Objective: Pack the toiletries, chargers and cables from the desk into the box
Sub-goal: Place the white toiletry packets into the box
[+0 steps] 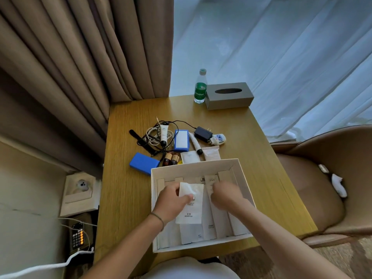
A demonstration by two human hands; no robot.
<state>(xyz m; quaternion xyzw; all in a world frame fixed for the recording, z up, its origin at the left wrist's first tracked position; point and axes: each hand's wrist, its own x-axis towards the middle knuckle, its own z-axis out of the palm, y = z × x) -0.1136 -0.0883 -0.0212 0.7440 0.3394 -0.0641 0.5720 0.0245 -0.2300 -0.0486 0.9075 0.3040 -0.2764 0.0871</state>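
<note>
The left hand [171, 200] pinches the top edge of a flat white paper sachet [190, 206], thumb curled over it, holding it above the open white cardboard box [244, 178] at the desk's six-o'clock edge. The right hand [223, 195] hovers inside the box at about three o'clock from the sachet, fingers loosely bent; whether it grips one of the white packets already lying there I cannot tell.

The step looks like laying this sachet flat among the others. It should go best lowered parallel to the packets below, with the right hand steadying them so none ride up.

Beyond the box's twelve-o'clock wall wait more sachets, two small brown bottles [170, 159], a blue rectangular case [144, 163], a tangle of white and black cables [159, 135] and a black plug charger [203, 133]. The box walls stand tall, so reaches must lift over them; bare wooden desk [261, 168] lies towards three o'clock.
</note>
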